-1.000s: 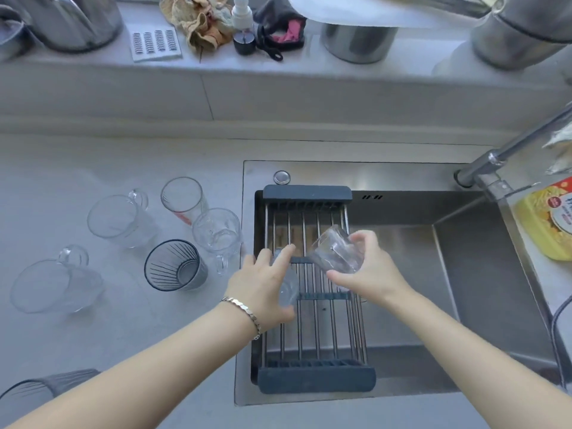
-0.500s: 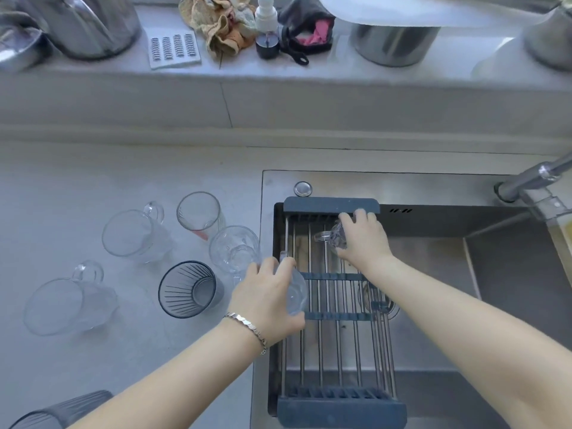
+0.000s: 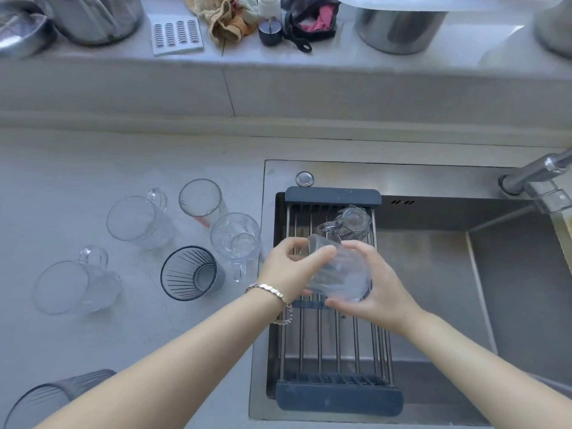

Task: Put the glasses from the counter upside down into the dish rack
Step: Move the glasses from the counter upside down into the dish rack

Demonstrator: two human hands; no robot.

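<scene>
While both hands cup it, ribbed clear tumbler (image 3: 339,274), barred steel rack (image 3: 337,345)

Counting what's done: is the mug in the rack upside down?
Yes, upside down: the mug on the rack shows its base facing up.

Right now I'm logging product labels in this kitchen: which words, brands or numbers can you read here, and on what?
None can be read.
Tall glass on the counter: a red mark low on its side, too blurred to tell if it is lettering.
Spray bottle on the ledge: no legible label.
</scene>
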